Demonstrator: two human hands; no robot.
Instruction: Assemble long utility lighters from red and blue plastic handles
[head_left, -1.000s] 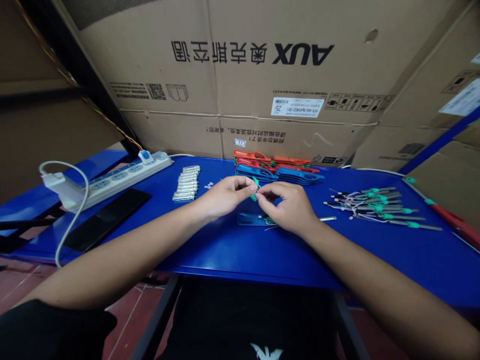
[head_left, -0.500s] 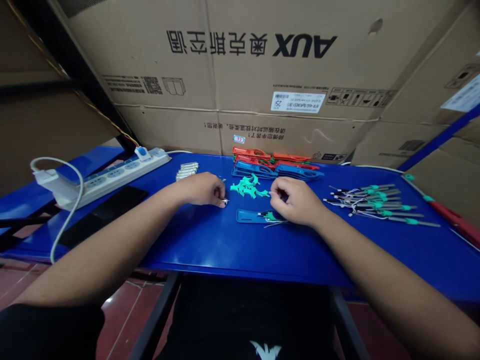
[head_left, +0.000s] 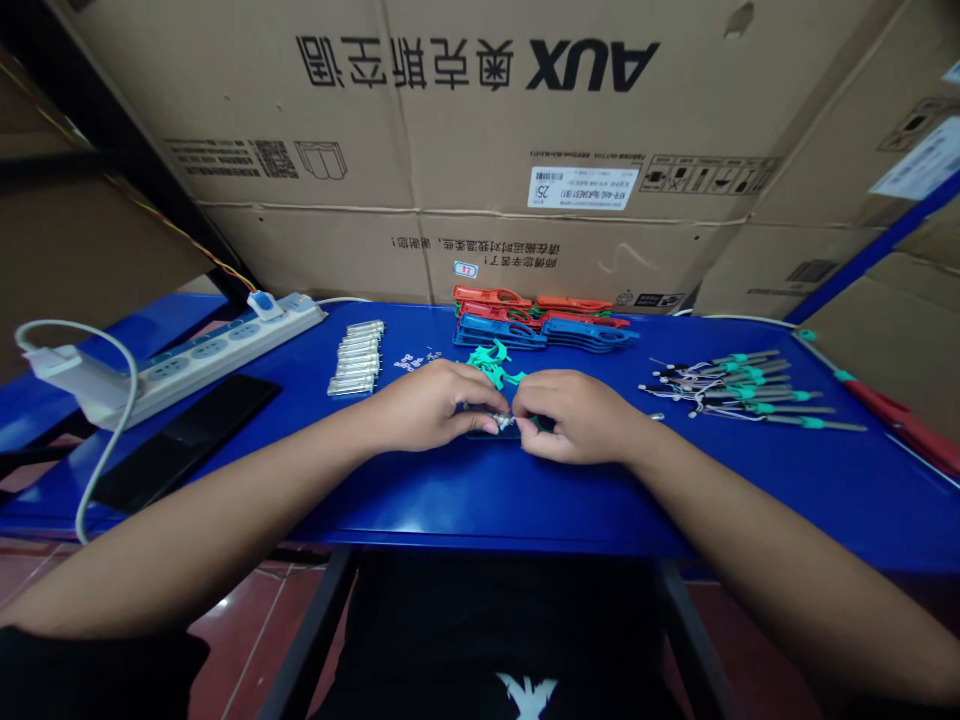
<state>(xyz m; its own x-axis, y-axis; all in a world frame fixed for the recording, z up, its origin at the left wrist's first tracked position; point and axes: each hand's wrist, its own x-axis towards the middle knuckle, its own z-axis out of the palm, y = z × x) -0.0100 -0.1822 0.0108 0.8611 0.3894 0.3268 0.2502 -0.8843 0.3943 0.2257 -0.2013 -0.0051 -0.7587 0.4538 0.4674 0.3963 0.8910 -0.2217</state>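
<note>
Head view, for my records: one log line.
left hand: holds small silvery part | right hand: at it | beyond: curved green plastic pieces

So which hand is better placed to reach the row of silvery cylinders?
Left, likely: the left hand is nearer the silvery cylinders, with the right hand farther across. Both meet at a small shiny part.

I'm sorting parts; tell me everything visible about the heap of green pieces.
The heap of green pieces is a jumble of small, curved parts, apparently plastic, lying at mixed angles on the blue table, in front of the blue casings and beyond the left hand and right hand. Whether the right hand touches its nearest piece is unclear.
</note>
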